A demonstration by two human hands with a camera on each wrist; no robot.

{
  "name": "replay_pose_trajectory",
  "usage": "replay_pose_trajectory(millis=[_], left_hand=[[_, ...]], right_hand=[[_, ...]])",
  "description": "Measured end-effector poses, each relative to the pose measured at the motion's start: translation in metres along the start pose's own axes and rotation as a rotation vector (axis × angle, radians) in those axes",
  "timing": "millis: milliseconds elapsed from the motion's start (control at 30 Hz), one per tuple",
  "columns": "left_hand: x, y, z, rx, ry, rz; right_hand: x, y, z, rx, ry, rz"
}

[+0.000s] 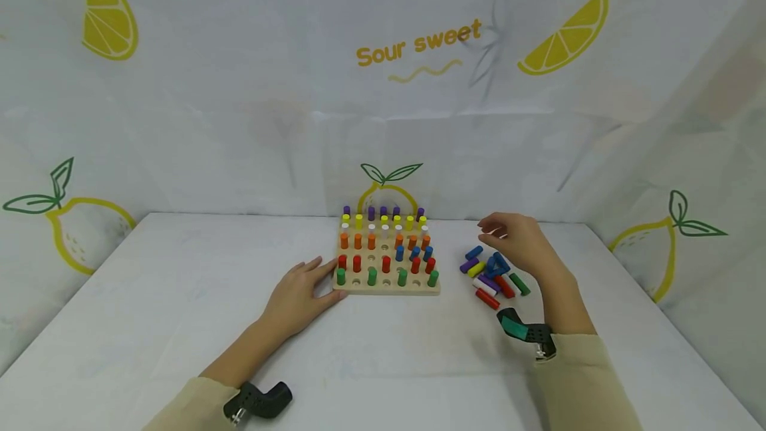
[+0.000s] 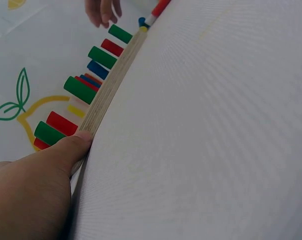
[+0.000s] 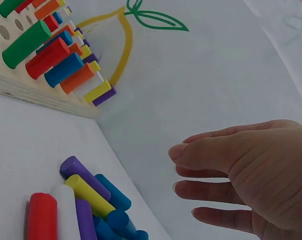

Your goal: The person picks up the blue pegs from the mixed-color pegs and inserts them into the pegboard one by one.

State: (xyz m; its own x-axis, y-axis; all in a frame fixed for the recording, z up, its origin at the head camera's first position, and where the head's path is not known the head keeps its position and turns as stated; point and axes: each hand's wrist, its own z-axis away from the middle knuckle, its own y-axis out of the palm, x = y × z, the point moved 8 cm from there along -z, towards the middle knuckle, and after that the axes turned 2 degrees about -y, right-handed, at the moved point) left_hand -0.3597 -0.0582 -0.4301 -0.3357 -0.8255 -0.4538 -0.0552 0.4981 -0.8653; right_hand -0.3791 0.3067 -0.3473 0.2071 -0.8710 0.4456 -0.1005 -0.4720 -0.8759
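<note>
A wooden pegboard (image 1: 386, 290) stands on the table with rows of green, red, blue, orange, white, yellow and purple pegs. Several holes show in the front rows. My left hand (image 1: 299, 299) lies against the board's front left corner, its fingers spread along the left side. In the left wrist view, the thumb (image 2: 81, 142) touches the board's edge. My right hand (image 1: 519, 241) hovers beyond a loose pile of pegs, holding nothing, with slightly bent fingers, as the right wrist view confirms. A blue peg (image 1: 474, 253) lies nearest to it in the pile.
Right of the board lie several loose pegs, among them a red peg (image 1: 487, 298), a green peg (image 1: 519, 284) and a yellow peg (image 1: 477, 269). A white cloth backdrop (image 1: 239, 118) with lemon prints rises behind the white table (image 1: 383, 364).
</note>
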Motion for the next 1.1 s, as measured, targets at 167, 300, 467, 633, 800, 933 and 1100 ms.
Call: replay_pose_trajectory(millis=[167,300,467,633,800,933,1100], left_hand=[[0.0,0.0,0.0,0.002,0.0,0.003],[0.0,-0.001,0.0,0.001,0.004,0.0],[-0.001,-0.001,0.001,0.001,0.002,-0.001],[-0.001,-0.001,0.001,0.002,-0.005,-0.001],[0.0,0.0,0.0,0.003,-0.006,0.0],[0.0,0.0,0.0,-0.002,-0.001,-0.001],[0.001,0.001,0.0,-0.003,0.0,0.001]], right_hand=[[-0.015,0.001,0.004,0.011,0.035,0.0],[-0.028,0.005,0.005,0.03,0.071,-0.002],[-0.043,0.008,0.008,0.052,0.101,-0.005],[-0.056,0.014,0.01,0.07,0.136,-0.011],[-0.066,0.02,0.011,0.091,0.176,-0.009],[-0.072,0.026,0.01,0.114,0.204,0.009],[-0.074,0.029,0.01,0.113,0.2,0.03]])
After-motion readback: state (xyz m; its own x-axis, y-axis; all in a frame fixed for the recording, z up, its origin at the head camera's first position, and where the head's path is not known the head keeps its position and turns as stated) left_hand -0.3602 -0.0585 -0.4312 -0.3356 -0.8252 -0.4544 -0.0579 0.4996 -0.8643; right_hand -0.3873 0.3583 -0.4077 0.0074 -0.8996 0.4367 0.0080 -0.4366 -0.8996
